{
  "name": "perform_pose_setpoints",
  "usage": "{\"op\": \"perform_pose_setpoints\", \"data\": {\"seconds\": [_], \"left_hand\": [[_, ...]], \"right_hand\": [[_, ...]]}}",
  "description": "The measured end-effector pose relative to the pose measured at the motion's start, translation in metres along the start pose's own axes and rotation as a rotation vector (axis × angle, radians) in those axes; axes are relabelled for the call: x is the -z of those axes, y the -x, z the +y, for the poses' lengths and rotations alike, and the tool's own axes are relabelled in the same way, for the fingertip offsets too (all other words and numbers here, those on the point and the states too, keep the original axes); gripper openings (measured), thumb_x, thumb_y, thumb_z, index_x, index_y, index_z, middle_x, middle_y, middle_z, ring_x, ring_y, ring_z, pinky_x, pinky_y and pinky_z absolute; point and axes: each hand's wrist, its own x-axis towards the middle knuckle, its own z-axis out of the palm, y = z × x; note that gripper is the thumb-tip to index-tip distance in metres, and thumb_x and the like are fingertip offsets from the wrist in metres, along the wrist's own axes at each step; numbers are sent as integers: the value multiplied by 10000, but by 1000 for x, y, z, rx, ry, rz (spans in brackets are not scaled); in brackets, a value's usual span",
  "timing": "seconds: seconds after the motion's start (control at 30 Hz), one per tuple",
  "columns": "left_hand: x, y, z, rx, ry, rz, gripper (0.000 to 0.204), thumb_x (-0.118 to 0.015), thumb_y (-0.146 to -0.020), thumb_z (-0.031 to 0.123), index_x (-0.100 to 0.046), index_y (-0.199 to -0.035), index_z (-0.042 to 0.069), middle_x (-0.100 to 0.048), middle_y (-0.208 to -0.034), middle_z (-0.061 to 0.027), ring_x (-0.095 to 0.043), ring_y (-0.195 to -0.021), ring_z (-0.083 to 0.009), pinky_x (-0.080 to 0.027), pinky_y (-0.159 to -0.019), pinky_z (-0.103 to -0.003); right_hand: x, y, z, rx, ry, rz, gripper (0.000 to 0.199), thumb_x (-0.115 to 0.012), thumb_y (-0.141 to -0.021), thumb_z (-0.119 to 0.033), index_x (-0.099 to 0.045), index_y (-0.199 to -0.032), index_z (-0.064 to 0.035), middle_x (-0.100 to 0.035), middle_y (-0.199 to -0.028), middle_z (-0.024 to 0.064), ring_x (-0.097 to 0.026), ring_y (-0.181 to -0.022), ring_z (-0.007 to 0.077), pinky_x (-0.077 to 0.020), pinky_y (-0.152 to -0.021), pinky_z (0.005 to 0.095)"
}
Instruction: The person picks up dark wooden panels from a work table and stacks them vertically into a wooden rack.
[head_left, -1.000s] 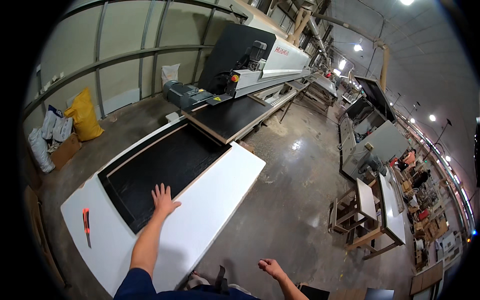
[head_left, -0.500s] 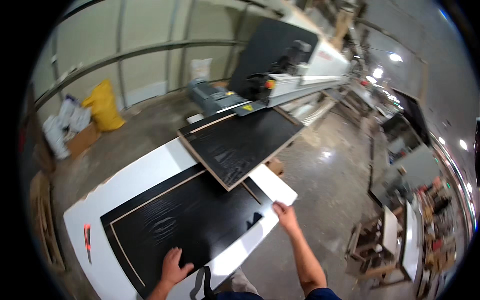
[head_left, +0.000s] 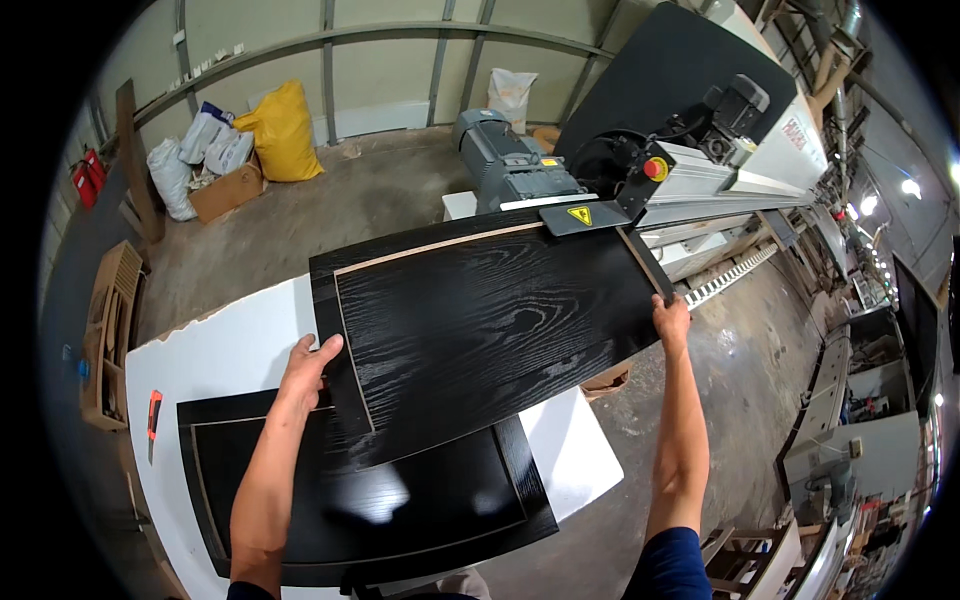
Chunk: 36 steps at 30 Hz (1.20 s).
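Note:
I hold a black wood-grain panel (head_left: 490,320) with a pale edge strip, lifted flat between my hands. My left hand (head_left: 308,368) grips its near left edge. My right hand (head_left: 671,320) grips its far right corner. The panel hovers over a second black panel (head_left: 400,510) that lies on a white table (head_left: 220,350). Its far end sits close to a grey edge-banding machine (head_left: 640,170) with a red stop button.
An orange-handled knife (head_left: 153,415) lies at the table's left edge. A yellow sack (head_left: 280,130), white bags and a cardboard box sit by the far wall. Wooden frames (head_left: 105,340) stand at left. Concrete floor (head_left: 760,350) lies to the right, more machines beyond.
Both hands have taken hold of the upper black panel, which lay at the machine, and it now overlaps the lower panel on the table. The view has turned toward the machine.

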Motion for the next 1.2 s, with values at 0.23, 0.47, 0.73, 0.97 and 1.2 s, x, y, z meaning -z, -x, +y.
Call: {"op": "perform_pose_setpoints", "data": {"seconds": [0.23, 0.47, 0.73, 0.97, 1.2], "left_hand": [[12, 9, -7, 7, 106, -73, 506, -630, -861, 123, -405, -1275, -61, -598, -1079, -172, -603, -948, -240, -506, -811, -377], [71, 53, -53, 44, 205, -25, 483, -634, -830, 77, -449, -1255, -59, -607, -1083, -134, -590, -956, -200, -485, -838, -339], [142, 157, -75, 132, 262, 432, 816, -741, -760, 381, -362, -1269, -132, -515, -1191, -252, -542, -1068, -280, -467, -885, -383], [225, 170, -81, -361, 238, 456, 393, -683, -825, 281, -593, -1028, -43, -644, -886, -105, -608, -769, -155, -503, -688, -306], [316, 171, -18, -953, 129, 400, 426, -727, -764, 188, -544, -1101, 3, -607, -939, -72, -562, -855, -149, -454, -785, -291]], "right_hand": [[-40, -53, -4, -14, 279, -134, 682, -595, -794, -521, -472, -1264, -41, -375, -1397, 159, -335, -1297, 353, -297, -1034, 509], [-21, -37, 7, 234, 122, -345, 692, -661, -752, -506, -551, -1148, 52, -582, -1118, 269, -541, -1068, 406, -430, -918, 433], [35, 131, -8, 331, 56, -334, 536, -743, -681, -458, -638, -815, 51, -644, -759, 204, -628, -725, 355, -484, -662, 416], [5, 189, 25, 264, -300, -211, 425, -787, -684, -311, -628, -794, 68, -658, -728, 133, -598, -654, 179, -487, -643, 354], [12, 220, -85, 213, -780, -247, 320, -734, -760, -143, -604, -947, 81, -640, -857, 55, -556, -759, 92, -457, -694, 239]]}}
